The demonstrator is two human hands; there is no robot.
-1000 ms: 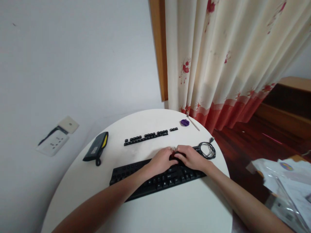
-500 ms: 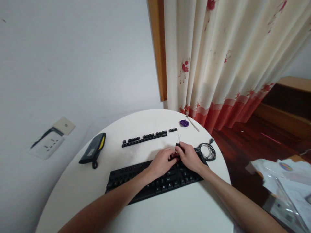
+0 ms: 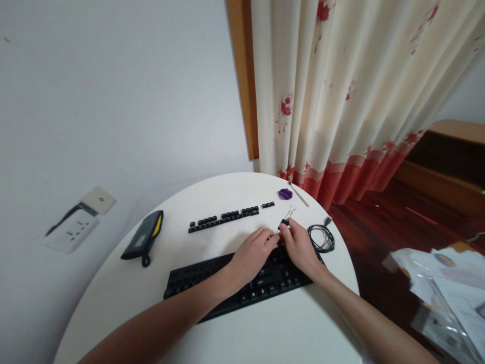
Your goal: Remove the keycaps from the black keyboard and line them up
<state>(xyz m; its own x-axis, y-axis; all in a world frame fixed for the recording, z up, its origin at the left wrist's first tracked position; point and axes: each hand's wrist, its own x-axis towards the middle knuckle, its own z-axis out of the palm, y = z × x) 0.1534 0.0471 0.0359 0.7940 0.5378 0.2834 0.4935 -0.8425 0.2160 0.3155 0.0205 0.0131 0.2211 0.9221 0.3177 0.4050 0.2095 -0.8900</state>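
Note:
A black keyboard (image 3: 261, 289) lies across the front of the table under both forearms. In my right hand (image 3: 296, 242) is a keycap puller (image 3: 283, 224) with a dark handle, its thin wire prongs pointing up and away from me. My left hand (image 3: 254, 253) is over the keyboard's upper right part. Its fingers are bent together against the near end of the puller, and whatever is between them is hidden. Beyond the hands, several loose black keycaps (image 3: 223, 219) are lined up in rows on the table.
The round white table (image 3: 212, 192) also bears a coiled black cable (image 3: 322, 237) at right, a purple crumpled piece (image 3: 285, 194) and a thin brush (image 3: 299, 194) at the back. A dark case with a yellow stripe (image 3: 144, 236) lies at left, near the wall socket (image 3: 76, 227).
The keycap puller has tilted to the right, its wire prongs now leaning further that way. My left fingers have drawn closer to its near end. The view has shifted slightly.

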